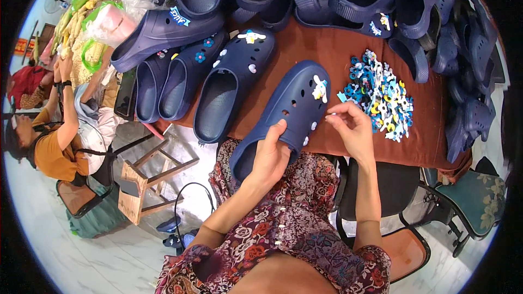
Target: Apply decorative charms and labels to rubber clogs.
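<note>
My left hand [271, 155] grips a navy clog [294, 98] by its open heel end, thumb inside the opening. The clog tilts with its toe away from me. A white character charm [320, 88] sits on its toe, and small white heart charms [313, 126] run along its right side; several holes are bare. Just right of the clog, my right hand [353, 130] is closed in a pinch. A tiny pale bit shows at its fingertips, too small to name. Beyond that hand lies a pile of blue, white and yellow charms [381, 100].
A brown cloth [425, 130] covers the table. To the left stand decorated navy clogs [234, 84]; more clogs [359, 0] are heaped along the back and right. Another person [60, 141] sits at far left beside corn cobs. A wooden stool [147, 179] and chairs [471, 201] stand around.
</note>
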Motion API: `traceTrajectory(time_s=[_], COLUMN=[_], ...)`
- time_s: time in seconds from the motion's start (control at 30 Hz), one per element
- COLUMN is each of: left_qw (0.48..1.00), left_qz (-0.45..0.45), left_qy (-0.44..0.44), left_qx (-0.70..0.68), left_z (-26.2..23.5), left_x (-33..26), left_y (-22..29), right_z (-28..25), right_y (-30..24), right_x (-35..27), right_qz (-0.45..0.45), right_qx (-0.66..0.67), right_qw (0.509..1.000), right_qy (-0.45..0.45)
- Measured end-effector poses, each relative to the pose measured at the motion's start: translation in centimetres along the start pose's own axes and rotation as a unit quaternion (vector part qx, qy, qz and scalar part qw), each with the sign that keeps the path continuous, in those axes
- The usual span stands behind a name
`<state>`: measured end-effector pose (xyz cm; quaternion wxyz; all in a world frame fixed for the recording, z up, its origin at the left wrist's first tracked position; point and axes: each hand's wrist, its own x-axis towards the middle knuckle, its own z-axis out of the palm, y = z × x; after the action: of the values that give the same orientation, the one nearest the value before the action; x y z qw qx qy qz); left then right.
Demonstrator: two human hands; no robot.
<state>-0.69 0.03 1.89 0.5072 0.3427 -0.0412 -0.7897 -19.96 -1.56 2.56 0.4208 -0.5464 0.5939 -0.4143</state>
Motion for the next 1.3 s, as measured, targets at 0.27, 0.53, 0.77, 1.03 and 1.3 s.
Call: traceTrajectory(time_s=[0.27,0.53,0.77,1.03,1.3], left_qw=[0.994,0.995,0.990,0.988,0.986], left_qz=[0.036,0.039,0.033,0.037,0.042], left_qy=[-0.026,-0.040,-0.042,-0.073,-0.063], left_qx=[0.097,0.085,0.129,0.133,0.150], left_z=[1.2,1.0,0.6,0.2,0.3], left_x=[-1.1,-1.1,-0.7,-0.5,-0.5], left_y=[-1.4,-1.3,-1.7,-1.4,-1.1], right_z=[1.4,1.2,0.9,0.8,1.2], right_y=[-1.6,-1.5,-1.6,-2.0,-1.3], right_x=[2.0,2.4,3.0,3.5,3.5], right_qz=[0.043,0.083,0.070,-0.066,-0.067], right_qx=[0.076,0.121,0.108,-0.033,-0.035], right_qw=[0.992,0.988,0.991,0.997,0.997], right_qy=[-0.095,-0.054,-0.045,0.022,0.034])
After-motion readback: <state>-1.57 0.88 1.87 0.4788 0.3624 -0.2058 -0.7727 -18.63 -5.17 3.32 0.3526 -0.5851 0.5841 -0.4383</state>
